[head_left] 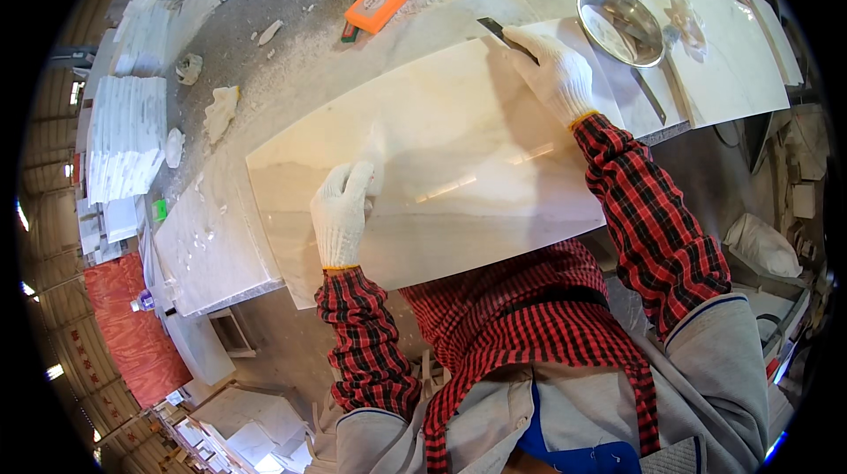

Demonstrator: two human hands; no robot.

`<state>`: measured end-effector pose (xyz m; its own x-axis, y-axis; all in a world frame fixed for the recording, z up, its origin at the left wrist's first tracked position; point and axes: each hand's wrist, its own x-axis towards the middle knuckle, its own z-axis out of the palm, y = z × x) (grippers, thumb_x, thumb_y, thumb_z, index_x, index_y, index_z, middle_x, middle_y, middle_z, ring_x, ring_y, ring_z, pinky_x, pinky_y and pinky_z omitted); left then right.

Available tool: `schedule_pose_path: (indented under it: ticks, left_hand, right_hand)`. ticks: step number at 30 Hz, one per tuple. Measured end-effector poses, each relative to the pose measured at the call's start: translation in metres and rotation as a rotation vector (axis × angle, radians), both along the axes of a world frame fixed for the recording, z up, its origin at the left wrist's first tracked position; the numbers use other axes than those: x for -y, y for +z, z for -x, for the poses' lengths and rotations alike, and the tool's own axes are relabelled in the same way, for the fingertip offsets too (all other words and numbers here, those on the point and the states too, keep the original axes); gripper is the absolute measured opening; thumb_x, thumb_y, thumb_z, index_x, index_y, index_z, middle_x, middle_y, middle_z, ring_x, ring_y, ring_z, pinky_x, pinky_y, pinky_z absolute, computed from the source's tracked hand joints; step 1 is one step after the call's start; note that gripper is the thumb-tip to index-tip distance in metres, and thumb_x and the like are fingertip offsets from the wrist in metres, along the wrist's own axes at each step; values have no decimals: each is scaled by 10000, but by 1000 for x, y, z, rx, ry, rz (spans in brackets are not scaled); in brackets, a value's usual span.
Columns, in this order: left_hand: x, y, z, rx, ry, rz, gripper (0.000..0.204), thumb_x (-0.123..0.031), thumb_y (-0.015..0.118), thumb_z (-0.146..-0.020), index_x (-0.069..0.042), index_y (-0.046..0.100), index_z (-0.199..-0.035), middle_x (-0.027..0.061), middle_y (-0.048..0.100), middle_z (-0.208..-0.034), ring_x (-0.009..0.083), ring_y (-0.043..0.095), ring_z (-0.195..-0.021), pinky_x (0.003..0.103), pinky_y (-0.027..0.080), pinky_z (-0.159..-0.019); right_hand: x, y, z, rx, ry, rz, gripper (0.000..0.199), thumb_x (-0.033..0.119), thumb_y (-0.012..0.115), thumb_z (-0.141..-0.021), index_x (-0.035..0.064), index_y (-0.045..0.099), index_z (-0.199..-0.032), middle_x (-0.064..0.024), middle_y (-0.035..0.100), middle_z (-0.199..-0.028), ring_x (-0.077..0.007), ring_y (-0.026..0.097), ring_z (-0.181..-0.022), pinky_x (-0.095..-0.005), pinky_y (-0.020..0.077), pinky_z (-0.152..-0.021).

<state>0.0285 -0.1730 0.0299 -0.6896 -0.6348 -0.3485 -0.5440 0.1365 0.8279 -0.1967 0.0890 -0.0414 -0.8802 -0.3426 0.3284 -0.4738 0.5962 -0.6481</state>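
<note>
A long polished cream marble slab [441, 139] lies across the workbench in front of me. My left hand [341, 209], in a white knit glove, rests flat on the slab near its front left part. My right hand [554, 70], also gloved, is closed on a thin dark metal blade [498, 31] whose tip touches the slab's far edge. Both forearms wear red-and-black checked sleeves.
A round steel bowl [619, 22] sits on a white slab [732, 59] at the right, with a thin metal strip [649, 96] beside it. Orange sanding blocks [377, 4] and crumpled rags [221, 110] lie on the dusty grey bench. Stacked white tiles [123, 139] stand at left.
</note>
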Motion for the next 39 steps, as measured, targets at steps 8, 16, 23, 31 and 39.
schedule_pose_path:
  ticks: [8, 16, 23, 31, 39]
  left_hand:
    - [-3, 1, 1, -11, 7, 20, 298, -300, 706, -932, -9, 747, -985, 6, 628, -728, 57, 518, -583, 240, 415, -534]
    - [-3, 4, 3, 18, -8, 58, 307, -308, 703, -924, -11, 750, -989, 14, 643, -732, 62, 526, -582, 241, 426, -543]
    - [-5, 8, 4, 46, -5, 70, 308, -310, 698, -918, -14, 753, -981, 20, 661, -758, 69, 536, -594, 246, 434, -560]
    - [3, -1, 1, 15, -15, 91, 311, -315, 695, -916, -12, 750, -958, 28, 662, -762, 76, 542, -603, 252, 440, -575]
    - [6, -2, 3, 29, -47, 116, 326, -329, 682, -916, -10, 747, -925, 37, 664, -763, 83, 552, -603, 258, 449, -583]
  right_hand:
    - [1, 0, 0, -30, 6, 16, 347, 368, 633, -977, 199, 703, -1272, -97, 747, -1110, -320, 700, -1023, -399, 554, -871]
    - [0, -2, 1, -34, -3, 11, 348, 381, 638, -975, 206, 703, -1268, -89, 751, -1085, -310, 705, -998, -392, 556, -853]
    - [1, -5, 2, -30, 2, 8, 357, 385, 642, -973, 205, 698, -1276, -89, 751, -1097, -312, 704, -1005, -389, 556, -861]
    - [1, -3, 2, -8, 10, 5, 367, 382, 646, -972, 192, 699, -1282, -89, 749, -1127, -310, 701, -1035, -390, 555, -880]
    - [0, -4, 2, -14, 3, 4, 364, 387, 649, -972, 192, 705, -1274, -87, 747, -1141, -309, 699, -1050, -387, 553, -894]
